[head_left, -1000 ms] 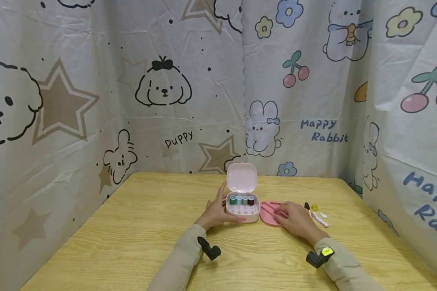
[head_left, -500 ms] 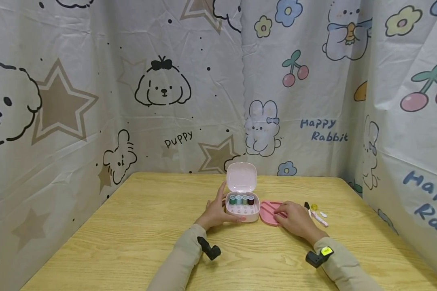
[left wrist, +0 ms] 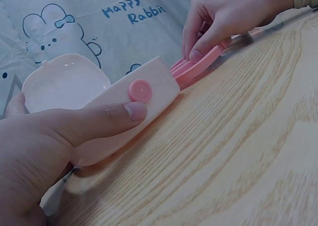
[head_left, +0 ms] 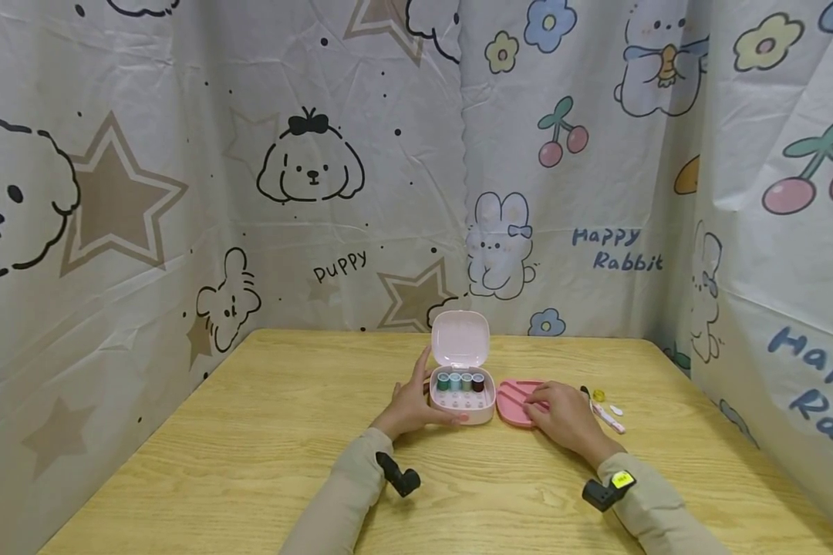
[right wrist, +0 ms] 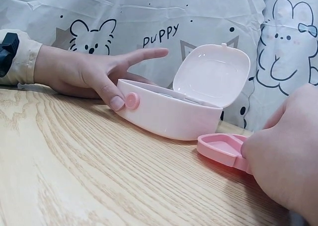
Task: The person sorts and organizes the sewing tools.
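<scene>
L hand (head_left: 411, 405) holds the pink box (head_left: 461, 401) at table (head_left: 250, 432) centre: thumb along the front wall w/ its tip just beside the round pink clasp (left wrist: 140, 91), fingers straight along the box's 9 o'clock side. Lid (head_left: 460, 339) stands open, upright at the box's 12 o'clock. Inside, 4 thread spools (head_left: 460, 381) in a row along the back. R hand (head_left: 562, 416) grips the pink tray (head_left: 517, 401), which lies just beside the box at its 3 o'clock; fingers on top of it, thumb under the near edge, that edge looks a bit raised off the wood. At the tray's 3 o'clock, behind the R hand, small bits (head_left: 607, 408): a yellow round one, a white one, a thin pinkish stick; too small to ID.
</scene>
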Tool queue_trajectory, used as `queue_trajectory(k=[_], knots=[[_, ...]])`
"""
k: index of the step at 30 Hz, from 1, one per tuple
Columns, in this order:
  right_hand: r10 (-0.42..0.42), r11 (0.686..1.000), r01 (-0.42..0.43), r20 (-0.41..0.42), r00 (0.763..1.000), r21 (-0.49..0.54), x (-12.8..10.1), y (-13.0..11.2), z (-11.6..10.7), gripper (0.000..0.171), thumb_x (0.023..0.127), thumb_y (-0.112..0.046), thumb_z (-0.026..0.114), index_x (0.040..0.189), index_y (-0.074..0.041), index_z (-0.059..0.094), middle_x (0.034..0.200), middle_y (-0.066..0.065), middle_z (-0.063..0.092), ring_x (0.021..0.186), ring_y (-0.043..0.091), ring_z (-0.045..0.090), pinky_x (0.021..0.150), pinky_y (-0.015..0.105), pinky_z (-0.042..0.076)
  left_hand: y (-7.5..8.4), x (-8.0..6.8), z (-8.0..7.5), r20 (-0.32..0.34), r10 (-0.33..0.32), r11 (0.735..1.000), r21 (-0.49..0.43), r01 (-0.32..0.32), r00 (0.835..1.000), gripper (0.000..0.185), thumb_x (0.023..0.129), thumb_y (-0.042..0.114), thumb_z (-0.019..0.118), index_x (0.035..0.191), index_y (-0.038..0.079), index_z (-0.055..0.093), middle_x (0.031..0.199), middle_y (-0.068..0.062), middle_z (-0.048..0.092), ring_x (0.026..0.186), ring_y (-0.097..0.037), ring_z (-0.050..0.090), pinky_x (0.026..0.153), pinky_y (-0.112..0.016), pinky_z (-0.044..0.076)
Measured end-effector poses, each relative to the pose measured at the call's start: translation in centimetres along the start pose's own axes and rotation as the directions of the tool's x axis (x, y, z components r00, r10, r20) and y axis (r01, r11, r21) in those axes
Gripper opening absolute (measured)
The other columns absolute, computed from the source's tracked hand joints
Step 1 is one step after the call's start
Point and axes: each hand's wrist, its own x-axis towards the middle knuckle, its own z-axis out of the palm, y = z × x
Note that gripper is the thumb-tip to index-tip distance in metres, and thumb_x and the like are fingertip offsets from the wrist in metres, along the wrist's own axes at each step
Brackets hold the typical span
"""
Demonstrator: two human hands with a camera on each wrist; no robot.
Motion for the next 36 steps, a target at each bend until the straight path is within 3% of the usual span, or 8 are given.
queue_trajectory(k=[8,17,36], knots=[[0.020,1.000,-0.020,-0.053,0.998,-0.006,-0.03,-0.18,-0.04,0.008,0.088,-0.018,0.080,0.092,-0.011,0.083,0.106,0.013,0.073,0.102,0.037,0.069,0.084,0.059,0.046,0.08,-0.11,0.00,0.001,0.005,1.000,0.011,-0.005,1.000,0.145,0.066,0.039,0.100,0.167,0.030,-0.003,0.159,-0.006,0.045,0.142,-0.026,0.046,0.115,-0.071,-0.008],[0.015,0.999,-0.010,-0.148,0.989,0.032,0.09,-0.31,-0.08,0.013,0.088,-0.018,0.081,0.095,-0.007,0.083,0.111,0.017,0.073,0.105,0.041,0.068,0.078,0.054,0.043,0.18,-0.14,-0.03,-0.005,0.000,1.000,0.015,0.000,1.000,0.144,0.067,0.038,0.100,0.167,0.033,-0.003,0.159,-0.007,0.045,0.142,-0.027,0.046,0.116,-0.071,-0.008],[0.034,0.998,-0.024,-0.165,0.986,0.062,0.74,-0.72,-0.27,0.015,0.089,-0.018,0.081,0.099,-0.006,0.083,0.115,0.018,0.073,0.108,0.043,0.066,0.082,0.057,0.041,0.03,-0.09,0.10,-0.006,0.000,1.000,0.016,0.000,1.000,0.144,0.066,0.042,0.100,0.167,0.028,-0.001,0.159,-0.006,0.044,0.144,-0.028,0.042,0.116,-0.071,-0.007]])
